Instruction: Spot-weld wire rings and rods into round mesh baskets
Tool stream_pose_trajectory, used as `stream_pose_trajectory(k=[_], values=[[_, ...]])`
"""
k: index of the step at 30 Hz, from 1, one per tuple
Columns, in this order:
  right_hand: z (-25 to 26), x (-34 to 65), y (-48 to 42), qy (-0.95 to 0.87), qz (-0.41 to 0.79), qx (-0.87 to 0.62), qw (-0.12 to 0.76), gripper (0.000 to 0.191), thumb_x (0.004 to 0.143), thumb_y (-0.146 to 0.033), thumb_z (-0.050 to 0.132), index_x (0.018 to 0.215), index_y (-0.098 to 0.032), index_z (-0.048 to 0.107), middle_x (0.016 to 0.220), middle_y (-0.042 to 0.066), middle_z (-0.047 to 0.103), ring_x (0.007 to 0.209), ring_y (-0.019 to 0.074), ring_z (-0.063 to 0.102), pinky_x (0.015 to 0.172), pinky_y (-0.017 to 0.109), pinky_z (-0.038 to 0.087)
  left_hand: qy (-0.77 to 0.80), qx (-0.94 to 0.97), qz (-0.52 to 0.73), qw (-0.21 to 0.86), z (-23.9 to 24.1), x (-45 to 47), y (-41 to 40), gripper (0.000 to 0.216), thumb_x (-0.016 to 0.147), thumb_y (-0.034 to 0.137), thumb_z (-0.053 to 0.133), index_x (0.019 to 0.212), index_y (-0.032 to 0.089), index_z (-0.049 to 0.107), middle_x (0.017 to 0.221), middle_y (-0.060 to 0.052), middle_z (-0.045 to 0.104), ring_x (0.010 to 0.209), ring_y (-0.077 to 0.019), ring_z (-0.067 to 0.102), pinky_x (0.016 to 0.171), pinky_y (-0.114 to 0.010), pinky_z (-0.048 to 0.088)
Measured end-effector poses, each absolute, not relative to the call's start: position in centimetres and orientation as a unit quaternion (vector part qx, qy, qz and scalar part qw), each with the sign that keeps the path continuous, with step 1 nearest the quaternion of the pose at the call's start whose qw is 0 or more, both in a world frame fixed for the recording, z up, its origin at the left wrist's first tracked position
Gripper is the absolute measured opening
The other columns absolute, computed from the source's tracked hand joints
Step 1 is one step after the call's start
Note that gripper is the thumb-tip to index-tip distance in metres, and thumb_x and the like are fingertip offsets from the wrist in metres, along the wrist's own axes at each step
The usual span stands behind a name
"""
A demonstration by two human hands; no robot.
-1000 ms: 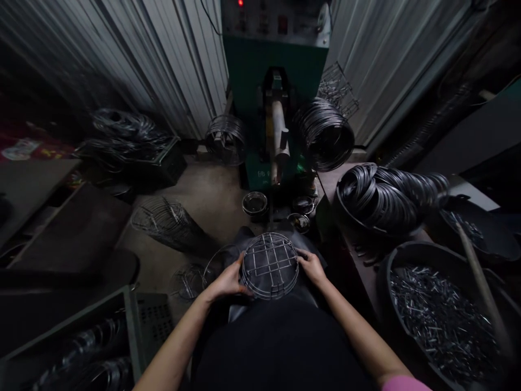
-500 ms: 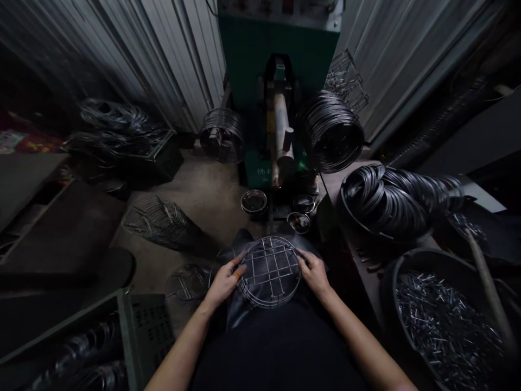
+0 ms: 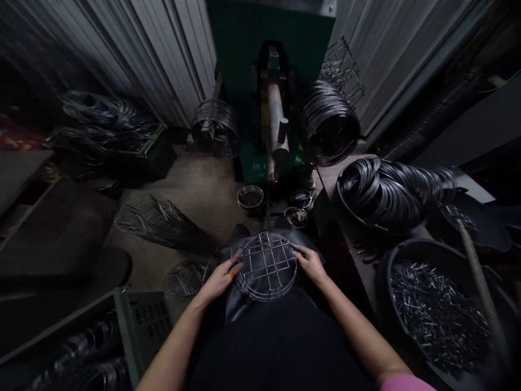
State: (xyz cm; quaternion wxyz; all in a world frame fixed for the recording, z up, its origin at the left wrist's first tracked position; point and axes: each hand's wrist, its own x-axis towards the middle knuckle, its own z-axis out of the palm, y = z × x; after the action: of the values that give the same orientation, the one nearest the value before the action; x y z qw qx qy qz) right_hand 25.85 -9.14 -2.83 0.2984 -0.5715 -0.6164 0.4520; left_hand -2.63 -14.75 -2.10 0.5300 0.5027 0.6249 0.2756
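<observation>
Between my hands, over my lap, is a round wire rack (image 3: 267,266) with a grid of crossed rods inside its rings. My left hand (image 3: 222,277) grips its left rim, thumb on top. At the upper right rim, my right hand (image 3: 310,263) pinches the wire between thumb and fingers. Just beyond, a green machine (image 3: 248,171) stands with a pale metal arm (image 3: 277,117) pointing toward me. Small round dishes (image 3: 251,197) sit below that arm. Another round wire piece (image 3: 185,279) lies to the left of my left hand.
Wire ring coils (image 3: 328,127) hang right of the machine arm. A basin of wire rings (image 3: 378,190) and a tub of short metal rods (image 3: 439,315) stand right. Stacked wire racks (image 3: 157,220) and a green crate (image 3: 122,326) are on the left.
The view has tilted down a little and shifted, so the surroundings sit slightly higher and further left. Both hands keep their hold on the wire rack, which stays over my lap.
</observation>
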Motion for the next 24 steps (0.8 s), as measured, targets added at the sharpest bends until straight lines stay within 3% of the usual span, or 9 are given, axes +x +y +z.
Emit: stream_pose_trajectory(k=[4, 7, 10, 15, 21, 24], values=[[-2.7, 26.1, -9.1, -0.578, 0.517, -0.557, 0.297, 0.035, 0.075, -0.032, 0.06, 0.107, -0.02, 0.067, 0.109, 0.005, 0.068, 0.106, 0.0228, 0.06, 0.097, 0.038, 0.04, 0.599, 0.544, 0.208, 0.55, -0.8, -4.1, -15.0, 0.076, 0.069, 0.059, 0.057, 0.131, 0.017, 0.045, 0.141, -0.008, 0.04, 0.132, -0.0279, 0.033, 0.109, -0.04, 0.026], [-2.7, 26.1, -9.2, -0.555, 0.548, -0.546, 0.304, 0.038, 0.073, -0.033, 0.062, 0.108, -0.02, 0.066, 0.109, 0.005, 0.068, 0.106, 0.0223, 0.059, 0.098, 0.038, 0.038, 0.581, 0.583, 0.171, 0.542, -0.3, -4.1, -15.6, 0.093, 0.06, 0.054, 0.069, 0.138, 0.018, 0.035, 0.142, -0.01, 0.039, 0.13, -0.029, 0.037, 0.104, -0.038, 0.035], [-2.9, 26.0, -9.4, -0.53, 0.568, -0.546, 0.314, 0.042, 0.071, -0.034, 0.063, 0.111, -0.021, 0.064, 0.111, 0.005, 0.066, 0.106, 0.0222, 0.058, 0.098, 0.038, 0.038, 0.624, 0.611, 0.132, 0.469, -0.3, -2.6, -16.3, 0.115, 0.051, 0.057, 0.073, 0.143, 0.013, 0.019, 0.142, -0.018, 0.037, 0.128, -0.0326, 0.038, 0.101, -0.04, 0.037], [-3.0, 26.1, -9.4, -0.526, 0.568, -0.554, 0.306, 0.044, 0.069, -0.035, 0.063, 0.111, -0.02, 0.063, 0.11, 0.005, 0.066, 0.105, 0.0222, 0.058, 0.096, 0.036, 0.04, 0.713, 0.591, 0.034, 0.375, 0.2, 0.4, -16.9, 0.122, 0.056, 0.067, 0.064, 0.144, 0.01, 0.002, 0.136, -0.023, 0.04, 0.122, -0.0371, 0.044, 0.092, -0.041, 0.041], [-3.1, 26.0, -9.8, -0.535, 0.563, -0.551, 0.306, 0.043, 0.07, -0.037, 0.062, 0.109, -0.019, 0.063, 0.105, 0.006, 0.068, 0.1, 0.0225, 0.06, 0.093, 0.036, 0.042, 0.72, 0.576, 0.07, 0.381, -0.2, 0.7, -16.9, 0.123, 0.048, 0.065, 0.07, 0.144, 0.012, 0.013, 0.129, -0.019, 0.046, 0.118, -0.0375, 0.046, 0.09, -0.042, 0.041], [-3.0, 26.2, -10.0, -0.532, 0.531, -0.571, 0.33, 0.042, 0.071, -0.04, 0.061, 0.107, -0.018, 0.064, 0.105, 0.007, 0.067, 0.098, 0.0224, 0.06, 0.091, 0.036, 0.044, 0.693, 0.528, 0.223, 0.438, -0.3, -0.9, -17.1, 0.123, 0.043, 0.055, 0.077, 0.142, 0.015, 0.018, 0.107, -0.009, 0.058, 0.099, -0.025, 0.058, 0.082, -0.033, 0.046]])
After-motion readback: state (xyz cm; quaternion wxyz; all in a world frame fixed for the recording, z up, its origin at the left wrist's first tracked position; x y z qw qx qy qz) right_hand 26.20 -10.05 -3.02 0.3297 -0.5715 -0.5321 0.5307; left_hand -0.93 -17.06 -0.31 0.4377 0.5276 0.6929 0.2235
